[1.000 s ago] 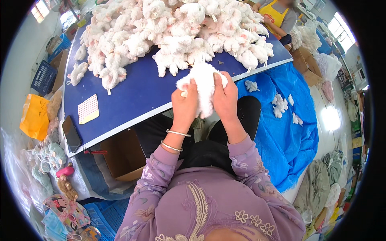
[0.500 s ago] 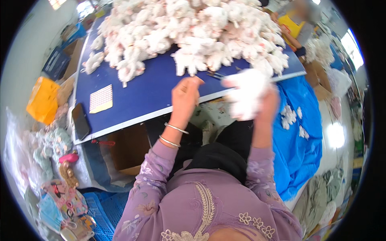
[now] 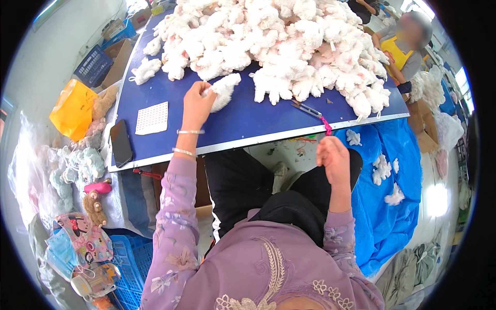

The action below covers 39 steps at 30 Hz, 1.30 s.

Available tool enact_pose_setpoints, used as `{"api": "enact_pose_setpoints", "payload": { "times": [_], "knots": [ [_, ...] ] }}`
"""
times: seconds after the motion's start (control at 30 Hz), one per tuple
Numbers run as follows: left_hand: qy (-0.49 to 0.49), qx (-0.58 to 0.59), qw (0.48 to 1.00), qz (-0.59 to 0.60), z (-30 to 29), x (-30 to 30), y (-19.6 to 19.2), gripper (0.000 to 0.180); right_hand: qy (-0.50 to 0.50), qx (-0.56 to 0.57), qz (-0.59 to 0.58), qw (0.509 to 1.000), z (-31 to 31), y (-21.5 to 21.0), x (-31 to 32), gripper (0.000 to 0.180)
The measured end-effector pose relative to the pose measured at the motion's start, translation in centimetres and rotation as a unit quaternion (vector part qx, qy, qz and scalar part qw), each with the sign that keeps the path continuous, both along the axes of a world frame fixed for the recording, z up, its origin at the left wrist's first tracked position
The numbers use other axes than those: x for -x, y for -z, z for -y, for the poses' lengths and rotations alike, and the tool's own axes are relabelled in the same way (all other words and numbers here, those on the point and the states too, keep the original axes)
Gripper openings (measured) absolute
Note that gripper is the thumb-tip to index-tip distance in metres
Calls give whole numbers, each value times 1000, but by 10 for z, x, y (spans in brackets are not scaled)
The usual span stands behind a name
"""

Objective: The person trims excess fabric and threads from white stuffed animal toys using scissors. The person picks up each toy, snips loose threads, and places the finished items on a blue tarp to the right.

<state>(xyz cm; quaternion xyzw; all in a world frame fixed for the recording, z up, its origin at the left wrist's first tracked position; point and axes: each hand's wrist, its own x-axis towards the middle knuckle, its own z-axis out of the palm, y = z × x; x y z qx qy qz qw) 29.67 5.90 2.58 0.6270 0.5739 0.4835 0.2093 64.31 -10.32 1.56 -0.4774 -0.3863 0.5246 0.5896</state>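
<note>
Nearest, at lower left, a blue plastic basket (image 3: 129, 264) sits beyond the left sleeve; its contents are hard to make out. The right hand (image 3: 333, 157) is off the desk (image 3: 237, 124), just short of its front edge, fingers loosely bent, nothing seen in them. Right of it, a blue sheet (image 3: 390, 230) carries a few scattered white plush pieces (image 3: 394, 195). Snips (image 3: 308, 109) lie near the front edge, their pink cord (image 3: 326, 125) reaching over it. A phone (image 3: 121, 143) lies by the left edge, a dotted sheet (image 3: 152, 118) beside it. The left hand (image 3: 199, 106) is over the desk, pinching a white plush toy (image 3: 226, 92) just short of the heap (image 3: 268, 44). Bare desk is broad on the left and narrows rightward, where the heap comes close to the edge. Farther out stand a cardboard box (image 3: 424, 129) on the right and a dark blue crate (image 3: 93, 66) on the left; I cannot tell what either holds.
</note>
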Motion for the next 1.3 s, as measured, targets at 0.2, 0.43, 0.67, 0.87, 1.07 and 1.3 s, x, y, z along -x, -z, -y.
{"api": "enact_pose_setpoints", "payload": {
  "times": [0.2,0.43,0.67,0.87,1.07,1.3],
  "knots": [
    [203,151,836,488,70,-90,2,17,-107,-4,55,993,-15,-25,36,45],
    [377,202,780,456,92,-132,2,28,-31,-67,153,985,-22,-43,37,35],
    [358,166,877,276,92,-146,-32,25,-133,-214,476,843,-12,-83,7,37],
    [265,182,824,466,99,-160,-26,20,105,-141,-9,984,-24,-55,-26,40],
    [257,174,815,490,114,-175,-16,16,86,-101,-47,990,-18,-36,4,27],
    [233,203,798,518,94,-139,2,15,74,-160,-53,983,-14,-58,-46,14]
  ]
}}
